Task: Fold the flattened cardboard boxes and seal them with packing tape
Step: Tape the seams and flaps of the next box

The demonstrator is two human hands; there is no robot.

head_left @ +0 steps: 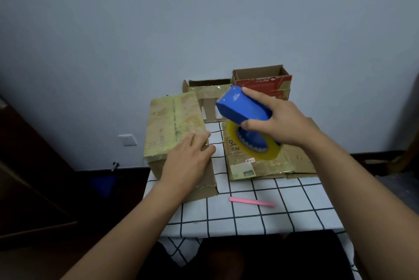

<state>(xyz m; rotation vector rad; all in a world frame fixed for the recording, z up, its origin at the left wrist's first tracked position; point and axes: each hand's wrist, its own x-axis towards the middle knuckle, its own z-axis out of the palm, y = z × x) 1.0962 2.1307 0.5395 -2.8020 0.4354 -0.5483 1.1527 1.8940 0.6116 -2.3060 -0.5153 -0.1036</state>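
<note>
Blue tape dispenser [243, 107] gripped in right hand [280, 124], left hand [189, 162] flat on folded box [174, 125] at desk's left edge: press seam shut w/ left, start tape past box edge.

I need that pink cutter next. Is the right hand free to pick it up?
Probably not yet: the right hand grips the tape dispenser. The pink cutter lies uncovered on the table, so the path is free once the dispenser is put down.

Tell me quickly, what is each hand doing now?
Left hand: open, resting on the box.
Right hand: gripping the tape dispenser.
</note>
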